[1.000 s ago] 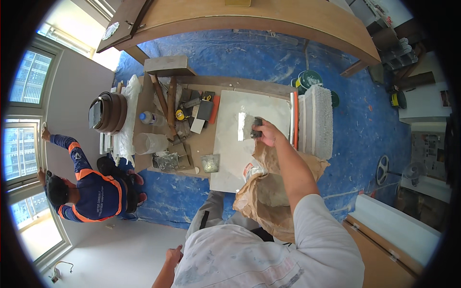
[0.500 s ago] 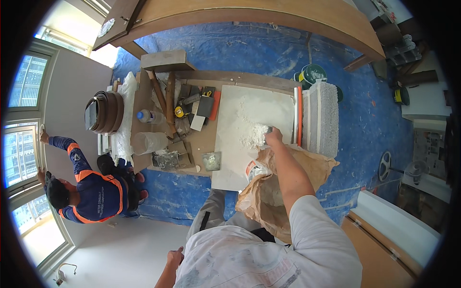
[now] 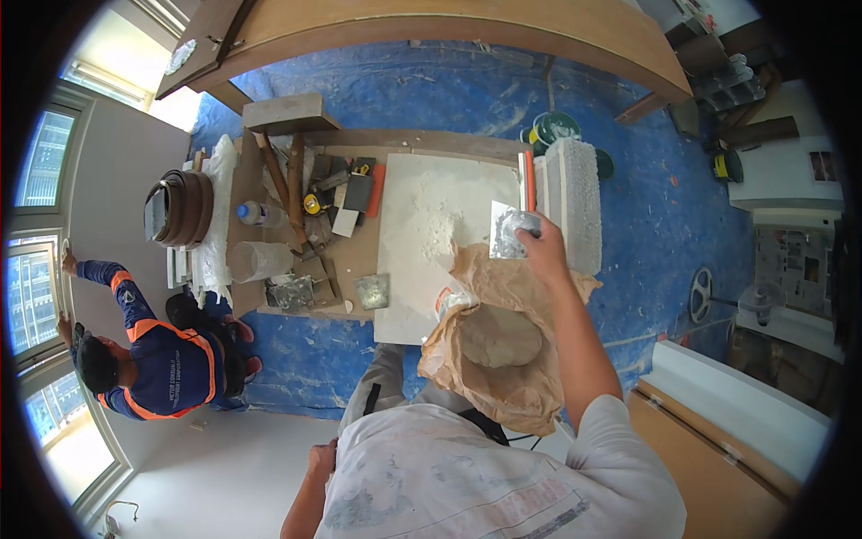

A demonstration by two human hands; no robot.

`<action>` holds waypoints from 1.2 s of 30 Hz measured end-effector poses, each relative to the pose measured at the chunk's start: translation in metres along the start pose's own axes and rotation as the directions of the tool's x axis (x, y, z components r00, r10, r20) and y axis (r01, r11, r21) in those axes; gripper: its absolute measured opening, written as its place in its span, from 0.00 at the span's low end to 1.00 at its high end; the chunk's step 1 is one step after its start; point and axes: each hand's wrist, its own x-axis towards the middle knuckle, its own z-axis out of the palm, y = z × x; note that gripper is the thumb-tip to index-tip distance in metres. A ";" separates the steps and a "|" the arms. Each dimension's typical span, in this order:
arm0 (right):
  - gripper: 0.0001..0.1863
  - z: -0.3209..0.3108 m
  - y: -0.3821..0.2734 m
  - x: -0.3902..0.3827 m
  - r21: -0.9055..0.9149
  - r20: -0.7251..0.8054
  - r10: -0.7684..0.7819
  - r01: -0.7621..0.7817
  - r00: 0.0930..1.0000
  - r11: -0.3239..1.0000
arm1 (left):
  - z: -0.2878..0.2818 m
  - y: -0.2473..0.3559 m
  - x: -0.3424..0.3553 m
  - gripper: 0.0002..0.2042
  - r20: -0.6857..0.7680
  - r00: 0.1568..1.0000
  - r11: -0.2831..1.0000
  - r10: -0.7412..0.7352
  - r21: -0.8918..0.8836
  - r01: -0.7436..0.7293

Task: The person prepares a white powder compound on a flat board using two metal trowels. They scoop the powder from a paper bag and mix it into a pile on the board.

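My right hand [image 3: 544,241] grips a flat metal scraper [image 3: 505,226], its blade smeared with white material, above the crumpled paper edge of an open brown sack [image 3: 548,395]. Pale grey powder [image 3: 498,337] shows inside the sack, which rests at my front. Left of the scraper lies a pale board [image 3: 413,207] dusted with white powder, especially near its middle. A second square metal blade [image 3: 371,290] lies just left of that board. My left hand [image 3: 323,458] hangs at the side of my body, fingers curled, partly hidden against my shirt; what it holds, if anything, I cannot make out.
A co-worker [image 3: 171,368] in a navy-orange shirt works at the left window. The low table [image 3: 242,296] holds tools, bottles and offcuts. Foam-like stacked sheets [image 3: 575,207] stand at its right, buckets [image 3: 552,130] behind. A wooden table [image 3: 440,27] spans the back; a fan [image 3: 759,305] stands right.
My right hand has lifted the scraper from the powder spot on the pale board and moved right, over the sack's rim. More white powder now lies on the board.
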 end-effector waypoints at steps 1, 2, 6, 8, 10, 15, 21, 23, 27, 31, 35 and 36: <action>0.18 -0.016 -0.018 -0.020 0.054 0.101 0.040 -0.045 0.994 0.998 | 0.006 -0.008 0.001 0.25 -0.005 1.000 0.999 0.024 0.022 -0.024; 0.18 -0.029 -0.037 -0.040 0.107 0.206 0.071 -0.095 0.976 0.990 | 0.013 -0.020 0.012 0.25 -0.032 0.996 0.993 0.082 0.084 -0.079; 0.18 -0.045 -0.028 -0.107 -0.281 0.483 0.183 -0.046 0.856 0.959 | 0.007 0.021 0.012 0.24 -0.023 0.998 0.996 -0.050 0.078 0.052; 0.16 -0.024 -0.008 -0.127 -0.488 0.558 0.176 0.150 0.811 0.860 | 0.009 0.017 0.018 0.25 0.005 1.000 0.988 -0.013 0.157 0.012; 0.18 0.002 0.045 -0.133 -0.545 0.448 0.101 0.182 0.888 0.818 | 0.015 -0.013 0.039 0.25 0.024 0.999 0.949 0.042 0.310 -0.048; 0.23 0.023 0.128 -0.127 -0.641 0.309 -0.228 0.379 0.923 0.668 | -0.008 0.049 -0.006 0.23 -0.008 1.000 0.986 -0.028 0.167 0.029; 0.26 0.011 0.106 -0.135 -0.624 0.527 0.189 0.226 0.829 0.748 | -0.004 0.026 -0.011 0.23 -0.057 0.998 0.992 0.017 0.126 -0.010; 0.26 0.009 0.109 -0.139 -0.644 0.536 0.213 0.232 0.817 0.729 | -0.005 0.030 -0.011 0.23 -0.025 0.999 0.987 -0.032 0.156 0.036; 0.26 0.013 0.101 -0.133 -0.684 0.585 0.307 0.253 0.750 0.684 | -0.003 0.022 -0.005 0.24 0.020 0.997 0.981 -0.080 0.177 0.075; 0.24 0.022 0.118 -0.121 -0.662 0.640 0.301 0.310 0.707 0.682 | 0.005 0.006 0.001 0.24 -0.054 0.998 0.993 0.032 0.118 -0.026; 0.21 0.017 0.122 -0.116 -0.610 0.718 0.319 0.337 0.619 0.718 | 0.006 -0.009 0.006 0.24 -0.019 1.000 0.989 0.013 0.146 -0.010; 0.20 0.015 0.126 -0.118 -0.588 0.741 0.314 0.348 0.594 0.730 | 0.006 -0.014 0.007 0.24 0.000 0.999 0.985 0.040 0.165 -0.039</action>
